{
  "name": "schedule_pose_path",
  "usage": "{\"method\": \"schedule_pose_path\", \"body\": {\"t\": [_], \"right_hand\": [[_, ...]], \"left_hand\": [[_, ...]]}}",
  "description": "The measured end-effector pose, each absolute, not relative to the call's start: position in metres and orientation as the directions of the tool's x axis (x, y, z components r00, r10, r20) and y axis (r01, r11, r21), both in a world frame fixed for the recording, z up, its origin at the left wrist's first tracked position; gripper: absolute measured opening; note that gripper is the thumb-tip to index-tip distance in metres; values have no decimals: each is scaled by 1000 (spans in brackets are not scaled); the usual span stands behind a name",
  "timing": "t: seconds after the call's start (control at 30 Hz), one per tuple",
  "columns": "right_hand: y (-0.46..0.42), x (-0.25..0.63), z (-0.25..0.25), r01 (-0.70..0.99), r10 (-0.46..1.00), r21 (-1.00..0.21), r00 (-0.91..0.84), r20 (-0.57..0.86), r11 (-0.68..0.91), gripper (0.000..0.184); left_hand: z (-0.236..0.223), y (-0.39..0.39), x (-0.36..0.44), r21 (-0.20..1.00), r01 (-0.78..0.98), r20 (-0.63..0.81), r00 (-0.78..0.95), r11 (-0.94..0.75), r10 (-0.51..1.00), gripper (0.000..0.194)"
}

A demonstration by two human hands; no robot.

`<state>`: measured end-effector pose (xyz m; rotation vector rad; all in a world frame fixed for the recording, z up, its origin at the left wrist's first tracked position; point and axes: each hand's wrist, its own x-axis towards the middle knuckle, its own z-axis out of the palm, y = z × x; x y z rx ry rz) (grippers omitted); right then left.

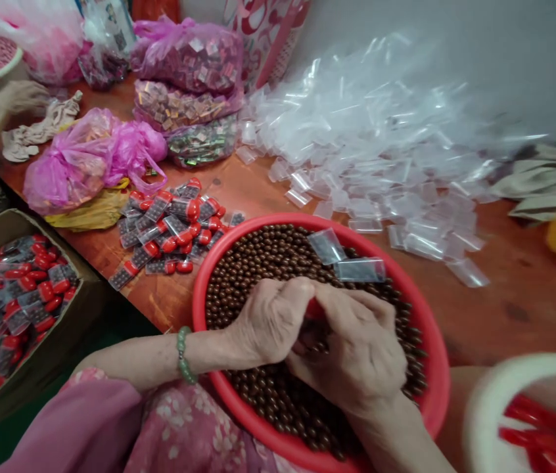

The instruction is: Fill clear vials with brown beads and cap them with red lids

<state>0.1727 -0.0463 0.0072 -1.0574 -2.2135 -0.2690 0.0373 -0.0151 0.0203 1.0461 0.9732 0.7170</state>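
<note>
Over a red basin (436, 368) of shiny brown balls (253, 263), my two hands meet, closed around a small item that their fingers mostly hide. A bit of red cap (313, 309) shows between the thumbs, with a few brown balls just below it. My left hand (271, 322), a green bead bracelet on its wrist, presses at the red cap. From the other side my right hand (357, 341) curls its fingers around the item. Two clear plastic sleeves (359, 269) lie on the balls beyond my knuckles.
Filled red-capped containers (174, 226) lie heaped on the table; more fill a cardboard box (88, 289). Clear sleeves (376, 157) pile up behind the basin. A white tub (485, 401) holds red pieces. Pink bags (194, 59) stand behind. Another person's hand (22, 98) is far left.
</note>
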Motion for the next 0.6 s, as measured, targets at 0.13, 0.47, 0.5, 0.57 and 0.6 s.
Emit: {"method": "schedule_pose_path", "body": {"t": [0.13, 0.47, 0.5, 0.57, 0.6], "right_hand": [[-47, 169, 10, 763, 615, -91, -438, 656, 640, 81], [-40, 162, 3, 747, 657, -137, -464, 594, 651, 72], [-40, 163, 2, 755, 674, -145, -460, 578, 640, 65], [-38, 164, -1, 754, 689, -165, -458, 562, 636, 51], [-37, 164, -2, 744, 687, -177, -462, 561, 644, 43]], "left_hand": [[28, -16, 33, 983, 46, -179, 440, 177, 880, 27], [12, -1, -69, 992, 90, 106, -291, -82, 951, 42], [3, 7, -85, 987, 146, 124, -399, -71, 908, 42], [-18, 28, -114, 974, 226, 152, -535, -33, 831, 44], [-28, 41, -128, 963, 270, 173, -581, -12, 795, 42]]}}
